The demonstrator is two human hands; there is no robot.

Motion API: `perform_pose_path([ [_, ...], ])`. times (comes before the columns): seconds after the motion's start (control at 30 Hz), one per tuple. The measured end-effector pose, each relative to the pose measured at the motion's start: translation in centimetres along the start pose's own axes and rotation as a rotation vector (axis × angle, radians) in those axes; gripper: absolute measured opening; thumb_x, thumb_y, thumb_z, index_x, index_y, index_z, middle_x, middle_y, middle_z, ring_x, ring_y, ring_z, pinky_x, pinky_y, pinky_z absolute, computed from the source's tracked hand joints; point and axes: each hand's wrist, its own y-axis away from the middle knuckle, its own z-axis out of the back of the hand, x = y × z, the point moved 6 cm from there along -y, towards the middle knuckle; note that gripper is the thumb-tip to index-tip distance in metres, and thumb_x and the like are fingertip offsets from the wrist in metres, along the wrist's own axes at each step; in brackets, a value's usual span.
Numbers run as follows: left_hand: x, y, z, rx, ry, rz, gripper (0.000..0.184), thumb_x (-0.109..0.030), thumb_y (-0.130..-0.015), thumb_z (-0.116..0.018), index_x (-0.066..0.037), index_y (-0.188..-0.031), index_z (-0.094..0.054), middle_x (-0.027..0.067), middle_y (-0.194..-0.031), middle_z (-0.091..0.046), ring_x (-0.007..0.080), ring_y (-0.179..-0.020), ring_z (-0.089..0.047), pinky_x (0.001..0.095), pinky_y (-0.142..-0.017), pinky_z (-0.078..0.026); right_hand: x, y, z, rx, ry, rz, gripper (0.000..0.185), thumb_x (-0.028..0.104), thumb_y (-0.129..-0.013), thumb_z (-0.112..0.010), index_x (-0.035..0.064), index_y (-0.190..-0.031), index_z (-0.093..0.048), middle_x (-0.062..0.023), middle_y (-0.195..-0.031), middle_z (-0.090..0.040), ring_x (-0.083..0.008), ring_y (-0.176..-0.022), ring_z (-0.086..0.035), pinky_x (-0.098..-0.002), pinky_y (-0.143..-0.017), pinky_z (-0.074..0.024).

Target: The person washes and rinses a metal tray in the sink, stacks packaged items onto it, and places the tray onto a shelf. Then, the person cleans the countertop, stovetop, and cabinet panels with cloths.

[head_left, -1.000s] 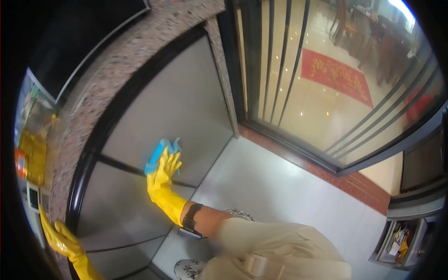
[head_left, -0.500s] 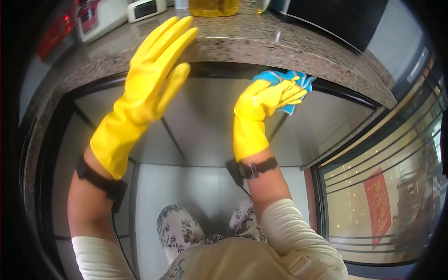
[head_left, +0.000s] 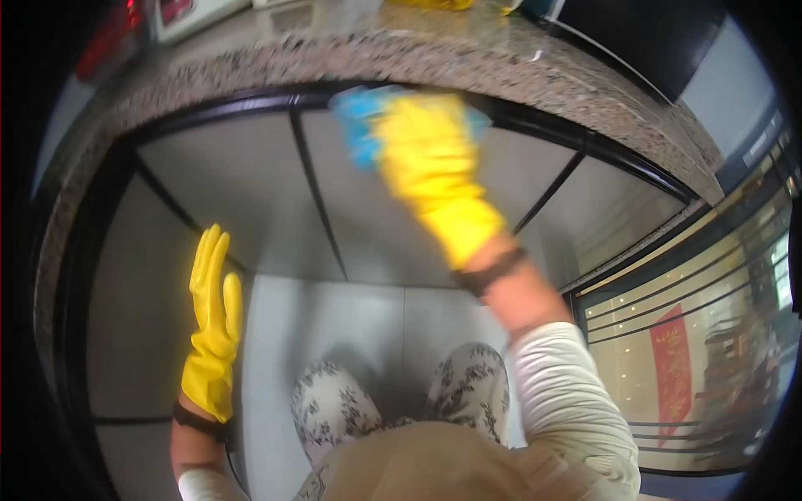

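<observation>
A yellow rubber glove covers my right hand (head_left: 430, 142), which is blurred by motion. It presses a blue cloth (head_left: 357, 125) against the dark top edge of the grey cabinet front (head_left: 334, 200), just under the countertop. Parts of the cloth stick out on both sides of the glove. My left hand (head_left: 213, 288), also in a yellow rubber glove, is held low at the left near the cabinet panels. Its fingers are stretched out, the thumb stands apart, and nothing is in it.
A speckled stone countertop (head_left: 276, 71) juts out above the cabinet. On it stand a black-fronted appliance (head_left: 643, 42) at the right and a container of yellow liquid (head_left: 434, 3). A barred window (head_left: 626, 334) lies at the right. Pale floor (head_left: 359, 313) shows around my knees.
My right hand has moved left along the cabinet's top edge with the blue cloth. My left hand has dropped from the countertop to low at the left. The view has tilted down somewhat.
</observation>
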Motion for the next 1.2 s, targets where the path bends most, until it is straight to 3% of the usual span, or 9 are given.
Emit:
perform_pose_path([
  [0.33,8.1,13.0,-1.3,0.004,0.121,0.513,0.046,-0.033,-0.108,-0.036,-0.010,-0.147,-0.042,0.0116,-0.154,-0.037,0.0282,-0.144,-0.032,0.0410,-0.120,-0.022,-0.9,3.7,-4.3,0.403,0.692,-0.297,0.069,0.050,-0.080,-0.067,0.0345,-0.144,-0.047,-0.0170,-0.148,-0.043,-0.0550,-0.135,-0.033,-0.0801,-0.102,-0.0156],
  [0.47,10.1,17.1,-4.7,0.016,0.062,0.580,0.046,-0.029,-0.108,-0.039,-0.008,-0.149,-0.037,0.0139,-0.152,-0.038,0.0277,-0.141,-0.036,0.0408,-0.118,-0.027,5.0,19.3,-13.3,0.610,0.206,0.475,0.067,0.025,-0.083,-0.066,0.0353,-0.146,-0.045,-0.0025,-0.151,-0.042,-0.0311,-0.134,-0.043,-0.0688,-0.103,-0.0308],
  [0.53,9.4,17.8,-5.8,0.014,0.080,0.598,0.046,-0.029,-0.108,-0.039,-0.007,-0.149,-0.037,0.0145,-0.152,-0.038,0.0278,-0.140,-0.036,0.0405,-0.118,-0.027,4.5,27.0,-10.6,1.068,0.376,0.965,0.067,0.026,-0.096,-0.053,0.0254,-0.156,-0.026,0.0039,-0.163,-0.019,-0.0274,-0.150,-0.021,-0.0463,-0.119,-0.0273],
  [0.6,9.6,19.0,-6.4,-0.001,0.092,0.622,0.047,-0.028,-0.108,-0.038,-0.004,-0.148,-0.037,0.0160,-0.151,-0.038,0.0278,-0.140,-0.037,0.0398,-0.118,-0.028,-2.9,39.0,-11.5,1.641,-0.489,0.026,0.057,0.018,-0.102,-0.036,0.0237,-0.157,-0.023,0.0050,-0.165,-0.015,-0.0222,-0.151,-0.019,-0.0436,-0.121,-0.0239],
  [0.67,9.9,21.0,-6.8,0.041,0.087,0.686,0.046,-0.027,-0.108,-0.039,-0.004,-0.147,-0.039,0.0160,-0.151,-0.038,0.0298,-0.140,-0.037,0.0406,-0.117,-0.028,-4.6,34.3,-8.5,1.758,-0.201,-0.038,0.052,0.023,-0.102,-0.037,0.0328,-0.154,-0.031,0.0000,-0.161,-0.030,-0.0251,-0.147,-0.029,-0.0563,-0.119,-0.0220],
  [0.73,9.7,22.0,-6.4,0.138,-0.005,0.731,0.045,-0.025,-0.108,-0.039,-0.004,-0.147,-0.040,0.0172,-0.151,-0.038,0.0321,-0.140,-0.037,0.0415,-0.117,-0.029,-3.8,23.8,-8.6,1.555,0.042,-0.030,0.044,0.029,-0.095,-0.051,0.0264,-0.139,-0.053,-0.0054,-0.151,-0.045,-0.0364,-0.132,-0.048,-0.0568,-0.113,-0.0305],
  [0.83,10.5,22.6,-5.7,0.060,0.025,0.715,0.045,-0.025,-0.107,-0.040,-0.003,-0.147,-0.039,0.0179,-0.150,-0.038,0.0319,-0.140,-0.037,0.0418,-0.117,-0.030,2.0,3.4,-10.6,0.336,0.143,0.424,0.047,0.019,-0.083,-0.064,0.0152,-0.130,-0.062,-0.0066,-0.134,-0.060,-0.0335,-0.124,-0.054,-0.0560,-0.110,-0.0334],
  [0.97,12.0,22.5,-7.1,-0.001,0.045,0.717,0.044,-0.025,-0.108,-0.039,-0.007,-0.147,-0.040,0.0143,-0.151,-0.039,0.0303,-0.140,-0.038,0.0396,-0.117,-0.029,10.3,-1.0,-20.4,0.217,0.154,0.461,0.047,0.020,-0.084,-0.063,0.0189,-0.130,-0.061,-0.0075,-0.142,-0.053,-0.0378,-0.129,-0.049,-0.0635,-0.109,-0.0294],
  [1.2,10.6,23.1,-7.3,0.079,-0.008,0.719,0.040,-0.018,-0.103,-0.046,0.001,-0.138,-0.051,0.0212,-0.145,-0.047,0.0368,-0.138,-0.041,0.0446,-0.115,-0.030,8.5,30.8,-24.8,1.102,0.161,1.197,0.062,0.030,-0.098,-0.042,0.0089,-0.155,-0.029,-0.0062,-0.164,-0.020,-0.0245,-0.150,-0.020,-0.0451,-0.124,-0.0128],
])
